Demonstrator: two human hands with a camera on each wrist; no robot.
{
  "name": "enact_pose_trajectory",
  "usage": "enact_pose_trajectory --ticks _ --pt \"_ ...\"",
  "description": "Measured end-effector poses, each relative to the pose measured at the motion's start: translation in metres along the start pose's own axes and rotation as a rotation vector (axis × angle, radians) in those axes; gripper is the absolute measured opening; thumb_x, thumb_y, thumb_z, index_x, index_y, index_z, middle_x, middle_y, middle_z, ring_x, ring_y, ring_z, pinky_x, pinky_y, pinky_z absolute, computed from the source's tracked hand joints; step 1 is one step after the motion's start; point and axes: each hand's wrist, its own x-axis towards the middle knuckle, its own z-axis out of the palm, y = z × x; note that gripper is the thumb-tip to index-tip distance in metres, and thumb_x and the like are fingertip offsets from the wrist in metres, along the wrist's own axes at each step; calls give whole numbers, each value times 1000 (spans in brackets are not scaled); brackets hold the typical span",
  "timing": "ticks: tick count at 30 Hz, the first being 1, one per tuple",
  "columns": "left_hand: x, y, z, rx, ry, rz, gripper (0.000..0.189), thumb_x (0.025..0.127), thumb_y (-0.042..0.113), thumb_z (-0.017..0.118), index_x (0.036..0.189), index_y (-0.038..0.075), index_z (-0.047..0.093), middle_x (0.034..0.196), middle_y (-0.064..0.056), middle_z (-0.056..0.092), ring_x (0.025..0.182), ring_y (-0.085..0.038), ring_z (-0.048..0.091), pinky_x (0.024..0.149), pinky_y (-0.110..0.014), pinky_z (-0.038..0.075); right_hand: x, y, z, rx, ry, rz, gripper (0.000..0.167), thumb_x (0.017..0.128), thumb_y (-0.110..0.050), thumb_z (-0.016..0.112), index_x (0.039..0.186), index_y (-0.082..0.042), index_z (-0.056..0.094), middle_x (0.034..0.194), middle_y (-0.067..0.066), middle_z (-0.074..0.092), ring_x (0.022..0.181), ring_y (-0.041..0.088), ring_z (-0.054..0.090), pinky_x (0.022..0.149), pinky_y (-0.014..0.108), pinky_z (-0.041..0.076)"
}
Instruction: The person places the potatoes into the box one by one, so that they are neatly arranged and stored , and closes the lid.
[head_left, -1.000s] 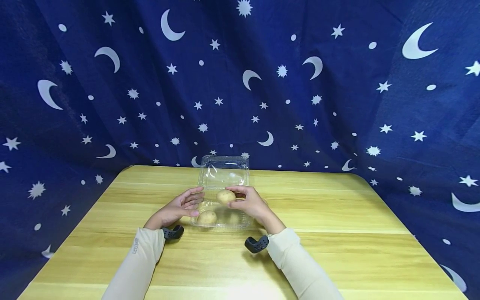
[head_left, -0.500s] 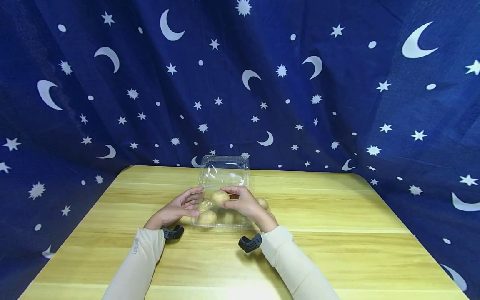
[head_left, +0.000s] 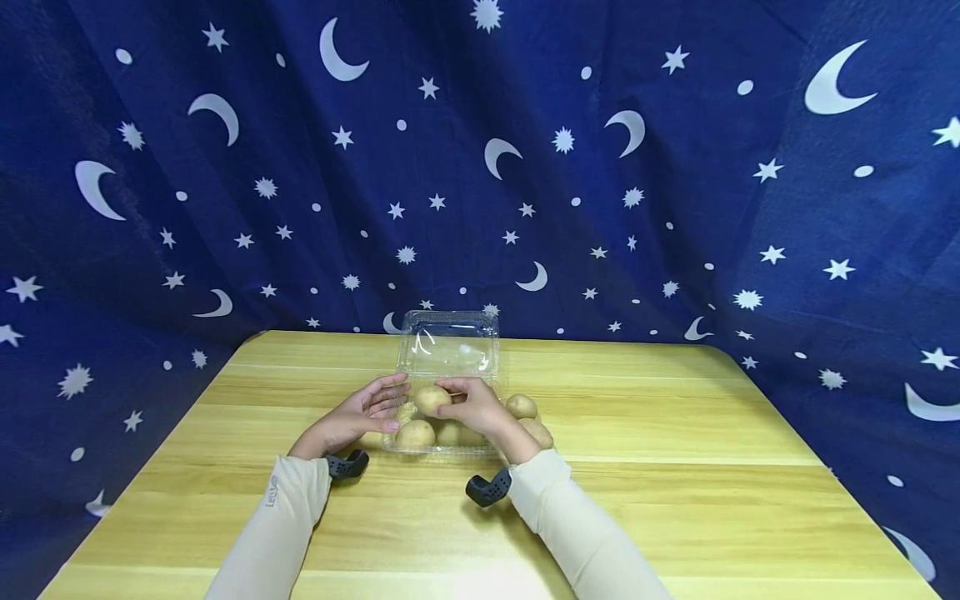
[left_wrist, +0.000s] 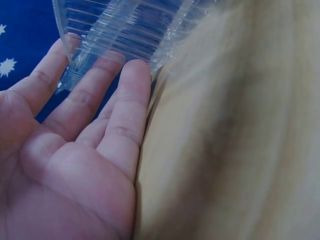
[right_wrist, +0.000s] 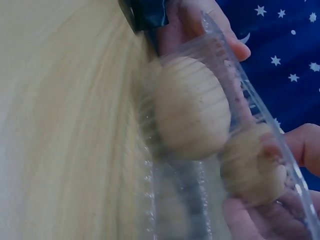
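Note:
A clear plastic clamshell box stands on the table with its lid raised at the back. My right hand pinches a potato between thumb and fingers over the box's left half. Another potato lies in the front left of the box, and its pale side shows through the ribbed wall in the right wrist view. Beside the box's left wall, my left hand keeps its fingers extended; in the left wrist view its fingertips touch the ribbed plastic.
Two loose potatoes, one farther back and one nearer, lie on the table right of the box, close to my right wrist. The wooden table ends at a dark blue curtain with moons and stars.
My right hand has moved left and slightly down with the potato, from the box's middle to its left half. The loose potatoes at right have come into view. My left hand has stayed put.

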Motion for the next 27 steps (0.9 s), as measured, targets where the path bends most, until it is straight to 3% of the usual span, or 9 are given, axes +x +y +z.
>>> enact_pose_trajectory --ticks 7,20,27 --pt "0 -1 -2 -5 2 -10 99 99 15 80 168 -9 12 171 -39 16 157 -59 17 112 -19 44 1 0 7 -29 -12 27 50 89 5 76 136 15 65 130 28 71 105 29 72 97 37 60" --pt "-2 0 -3 10 6 -2 99 99 18 81 167 -10 14 171 -39 19 157 -59 20 112 -18 42 7 -1 14 -46 -39 68 50 95 -4 75 141 12 62 136 29 66 126 42 63 111 51 52" --pt "0 0 -3 22 13 -22 97 100 17 80 169 -7 16 172 -36 20 158 -55 21 116 -21 40 10 1 18 -51 -26 85 49 95 -6 75 140 11 63 135 27 67 125 40 64 110 49 53"
